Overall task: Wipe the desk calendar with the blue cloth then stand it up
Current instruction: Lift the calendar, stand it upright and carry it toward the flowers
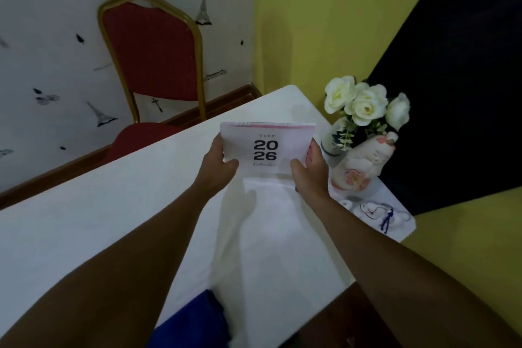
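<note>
The desk calendar [265, 147] is white with a pink top strip, a wire binding and "2026" in black. It stands nearly upright on the white table [113, 200], its front facing me. My left hand [221, 162] grips its lower left edge and my right hand [309, 168] grips its lower right edge. A flap of the calendar's base lies flat on the table between my wrists. The blue cloth [195, 322] lies bunched at the table's near edge, partly hidden under my left forearm.
A vase of white flowers [364, 104] and a ceramic figurine [364, 164] stand close to the right of the calendar. A small white and blue ornament [378, 213] lies near the table's right edge. A red chair [152, 56] stands behind the table.
</note>
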A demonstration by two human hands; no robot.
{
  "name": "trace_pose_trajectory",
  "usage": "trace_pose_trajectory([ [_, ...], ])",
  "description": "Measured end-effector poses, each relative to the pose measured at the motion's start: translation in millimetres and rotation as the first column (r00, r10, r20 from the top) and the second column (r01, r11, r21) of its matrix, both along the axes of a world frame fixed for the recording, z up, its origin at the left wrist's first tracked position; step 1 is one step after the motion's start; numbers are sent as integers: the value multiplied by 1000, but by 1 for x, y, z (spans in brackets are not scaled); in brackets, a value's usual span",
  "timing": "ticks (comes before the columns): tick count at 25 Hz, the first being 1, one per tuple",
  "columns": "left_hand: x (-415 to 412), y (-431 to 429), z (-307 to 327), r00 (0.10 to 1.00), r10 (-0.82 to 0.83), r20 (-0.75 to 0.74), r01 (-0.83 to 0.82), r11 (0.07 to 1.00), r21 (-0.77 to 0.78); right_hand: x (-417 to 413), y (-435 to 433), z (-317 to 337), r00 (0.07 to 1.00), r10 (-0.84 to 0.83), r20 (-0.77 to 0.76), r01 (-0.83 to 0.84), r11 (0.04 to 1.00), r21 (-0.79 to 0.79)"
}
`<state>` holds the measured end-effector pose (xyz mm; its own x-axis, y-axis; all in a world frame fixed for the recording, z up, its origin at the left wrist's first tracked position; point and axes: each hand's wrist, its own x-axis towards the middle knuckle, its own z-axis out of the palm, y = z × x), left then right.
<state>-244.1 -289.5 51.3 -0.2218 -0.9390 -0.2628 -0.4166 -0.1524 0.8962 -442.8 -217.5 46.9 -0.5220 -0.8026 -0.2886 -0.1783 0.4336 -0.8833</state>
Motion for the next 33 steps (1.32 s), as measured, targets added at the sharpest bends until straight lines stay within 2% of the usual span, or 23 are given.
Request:
trace_pose_trajectory([
  [9, -51, -31, -21, 997, -75, -6, 75, 997, 12, -23, -7, -21, 986, -148, 73, 152, 986, -61],
  [13, -51, -27, -20, 992, -122, -21, 122, 992, -17, -28, -3, -29, 992, -115, 60, 118, 992, -43],
  [17, -46, -19, -21, 991, -125, 39, 126, 992, -29, -26, 2, -29, 993, -111, 34, 112, 994, -21],
  [22, -46, -7, -23, 992, -101, 71, 103, 994, -22, -18, 6, -30, 988, -142, 59, 143, 990, -3],
  [33, -58, -12, -19, 974, -205, 99, 208, 978, -21, -25, 7, -30, 974, -195, 112, 198, 980, -14],
])
